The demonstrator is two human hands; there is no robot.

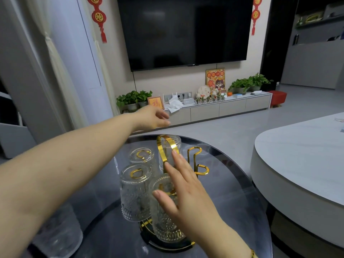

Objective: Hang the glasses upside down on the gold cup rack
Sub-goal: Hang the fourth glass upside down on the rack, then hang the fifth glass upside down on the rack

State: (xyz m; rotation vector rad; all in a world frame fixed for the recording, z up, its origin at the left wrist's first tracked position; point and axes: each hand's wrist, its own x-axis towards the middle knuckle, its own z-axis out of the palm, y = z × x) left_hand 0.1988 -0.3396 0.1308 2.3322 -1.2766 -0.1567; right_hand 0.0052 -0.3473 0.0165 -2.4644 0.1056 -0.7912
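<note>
The gold cup rack (168, 146) stands on a dark glass table (232, 175). Several textured clear glasses hang upside down on its pegs: one at the back (176, 141), one at the left rear (143, 158), one at the front left (135, 190) and one at the front (163, 220). Two gold pegs (197, 159) on the right side are bare. My right hand (188, 190) hovers open, fingers spread, over the front glass, just beside the rack's handle. My left hand (152, 117) reaches out beyond the far table edge, fingers loosely apart, holding nothing.
A pale oval table (301, 157) stands close on the right. Another clear glass object (59, 231) shows at the lower left under my left forearm. A TV, a low cabinet with plants and a red stool lie across the floor.
</note>
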